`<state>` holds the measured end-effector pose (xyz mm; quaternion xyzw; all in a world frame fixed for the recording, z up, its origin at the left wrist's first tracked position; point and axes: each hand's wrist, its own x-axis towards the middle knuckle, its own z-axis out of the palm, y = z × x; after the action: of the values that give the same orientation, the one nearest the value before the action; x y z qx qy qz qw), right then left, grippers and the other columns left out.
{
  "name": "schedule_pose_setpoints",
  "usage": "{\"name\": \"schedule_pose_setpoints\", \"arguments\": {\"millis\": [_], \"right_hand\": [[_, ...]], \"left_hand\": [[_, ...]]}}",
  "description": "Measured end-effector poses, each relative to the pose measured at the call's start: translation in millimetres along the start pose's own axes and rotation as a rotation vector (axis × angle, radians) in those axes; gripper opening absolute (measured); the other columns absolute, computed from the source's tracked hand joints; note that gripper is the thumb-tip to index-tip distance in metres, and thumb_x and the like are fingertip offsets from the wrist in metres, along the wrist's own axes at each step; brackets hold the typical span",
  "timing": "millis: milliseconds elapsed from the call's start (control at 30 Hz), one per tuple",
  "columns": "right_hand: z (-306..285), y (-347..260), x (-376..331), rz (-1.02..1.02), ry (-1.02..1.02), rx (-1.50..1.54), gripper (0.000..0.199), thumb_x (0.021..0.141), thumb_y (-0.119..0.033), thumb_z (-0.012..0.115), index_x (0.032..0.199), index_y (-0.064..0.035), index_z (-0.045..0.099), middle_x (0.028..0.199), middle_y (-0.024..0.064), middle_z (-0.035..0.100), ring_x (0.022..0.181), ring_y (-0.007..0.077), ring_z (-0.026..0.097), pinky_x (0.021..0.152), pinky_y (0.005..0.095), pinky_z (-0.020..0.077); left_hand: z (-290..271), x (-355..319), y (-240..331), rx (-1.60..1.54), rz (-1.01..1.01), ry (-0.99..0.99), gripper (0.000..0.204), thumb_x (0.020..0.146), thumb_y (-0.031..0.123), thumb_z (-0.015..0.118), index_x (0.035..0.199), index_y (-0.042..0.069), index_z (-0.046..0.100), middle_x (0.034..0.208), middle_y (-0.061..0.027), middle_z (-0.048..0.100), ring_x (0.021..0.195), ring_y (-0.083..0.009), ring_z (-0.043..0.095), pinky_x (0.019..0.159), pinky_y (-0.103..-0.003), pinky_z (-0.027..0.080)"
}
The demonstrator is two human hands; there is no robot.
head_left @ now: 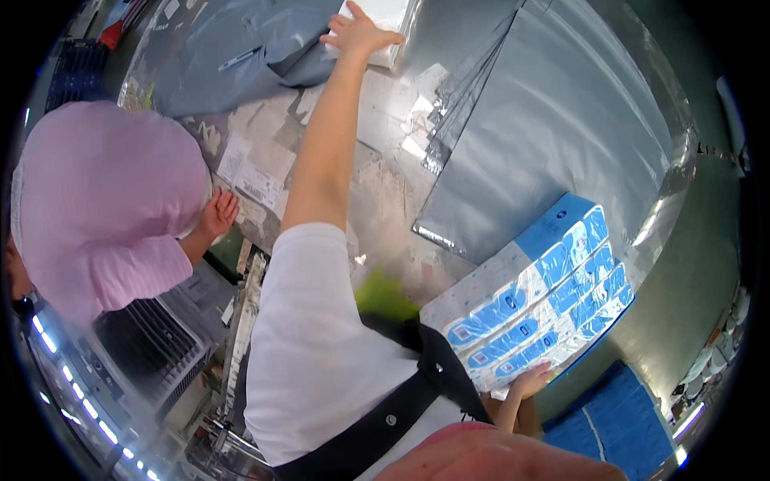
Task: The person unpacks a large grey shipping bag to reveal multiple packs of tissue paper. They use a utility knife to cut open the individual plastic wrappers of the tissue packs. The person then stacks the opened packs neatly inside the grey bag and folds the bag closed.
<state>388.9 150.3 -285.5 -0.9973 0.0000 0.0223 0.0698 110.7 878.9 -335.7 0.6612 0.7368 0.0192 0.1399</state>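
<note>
My left arm reaches far across the table, and my left hand (358, 34) lies with its fingers spread on a stack of white plastic-wrapped sheets or bags (389, 28). Close to my body on the right, my right hand (529, 381) grips the lower edge of a bundle of blue-and-white tissue packs (513, 309) in clear wrap. The bundle is tilted, and its upper end lies over the large grey plastic bags (561, 120). Part of my right hand is hidden behind the bundle.
A co-worker in pink (112, 200) stands at the left, one hand at the table edge. Grey plastic sheeting (249, 48) with a pen (239, 58) lies at the far left. Paper labels (255, 180) stick to the worn tabletop (377, 196). Blue material (613, 421) is at the lower right.
</note>
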Motion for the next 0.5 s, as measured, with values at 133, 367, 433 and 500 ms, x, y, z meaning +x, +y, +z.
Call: {"name": "schedule_pose_setpoints", "arguments": {"millis": [133, 367, 433, 500], "right_hand": [[-1, 15, 6, -0.021, 0.003, -0.133, 0.058, 0.092, -0.050, 0.031, 0.098, 0.0025, 0.055, 0.092, 0.0261, 0.060, 0.082, 0.0436, 0.056, 0.071, 0.0509, 0.0414], [-15, 1, -6, 0.039, -0.082, 0.180, 0.066, 0.091, -0.051, 0.035, 0.115, 0.0089, 0.045, 0.109, 0.0314, 0.053, 0.098, 0.0438, 0.053, 0.083, 0.0452, 0.0406], [-5, -1, -3, -0.005, -0.050, 0.177, 0.072, 0.090, -0.053, 0.035, 0.123, 0.0105, 0.039, 0.117, 0.0326, 0.049, 0.105, 0.0448, 0.050, 0.089, 0.0451, 0.0393], [2, 8, 4, -0.036, -0.013, 0.095, 0.075, 0.088, -0.059, 0.031, 0.123, 0.0073, 0.037, 0.110, 0.0328, 0.053, 0.100, 0.0470, 0.052, 0.083, 0.0509, 0.0403]], "left_hand": [[-23, -24, -4, -0.072, -0.019, -0.194, 0.126, 0.049, 0.056, 0.071, 0.141, 0.001, 0.005, 0.135, -0.0335, 0.024, 0.128, -0.0434, 0.022, 0.096, -0.065, 0.016], [-15, -156, -80, -1.516, -0.014, -0.875, 0.081, 0.071, 0.022, 0.065, 0.138, 0.004, 0.023, 0.132, -0.0103, 0.043, 0.121, -0.0252, 0.042, 0.096, -0.043, 0.037], [-16, -222, -112, -1.714, -0.074, -0.887, 0.075, 0.073, 0.018, 0.064, 0.136, 0.001, 0.026, 0.133, -0.0095, 0.043, 0.121, -0.0252, 0.043, 0.100, -0.039, 0.035], [-6, -278, -129, -1.766, 0.022, -0.901, 0.081, 0.071, 0.020, 0.066, 0.137, 0.002, 0.024, 0.134, -0.0100, 0.041, 0.122, -0.0248, 0.042, 0.101, -0.038, 0.035]]}}
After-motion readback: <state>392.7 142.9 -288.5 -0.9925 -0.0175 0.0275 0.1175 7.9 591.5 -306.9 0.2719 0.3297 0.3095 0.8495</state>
